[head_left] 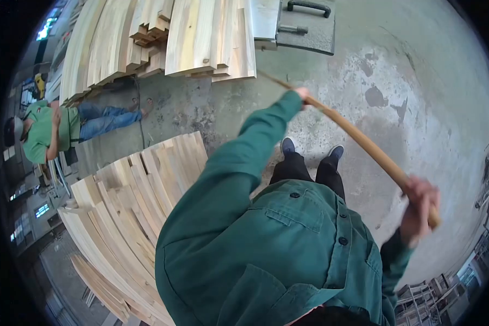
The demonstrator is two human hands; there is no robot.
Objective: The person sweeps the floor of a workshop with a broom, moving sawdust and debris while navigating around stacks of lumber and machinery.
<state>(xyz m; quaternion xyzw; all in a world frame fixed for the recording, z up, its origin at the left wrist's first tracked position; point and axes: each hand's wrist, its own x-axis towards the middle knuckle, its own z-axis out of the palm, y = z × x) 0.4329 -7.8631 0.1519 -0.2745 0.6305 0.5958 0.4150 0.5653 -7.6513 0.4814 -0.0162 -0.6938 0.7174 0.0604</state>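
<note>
Both hands are closed around a long wooden stick (358, 138): the right hand (421, 209) fists its near end, and the left hand (304, 96) wraps it farther up. The stick slants above the concrete floor (418, 81), beyond the shoes (288, 145). Stacked planks (130, 195) lie along the floor's left edge.

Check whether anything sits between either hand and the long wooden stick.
Nothing visible does. The left hand and right hand are both closed around the wooden stick, which runs free above the concrete floor.
</note>
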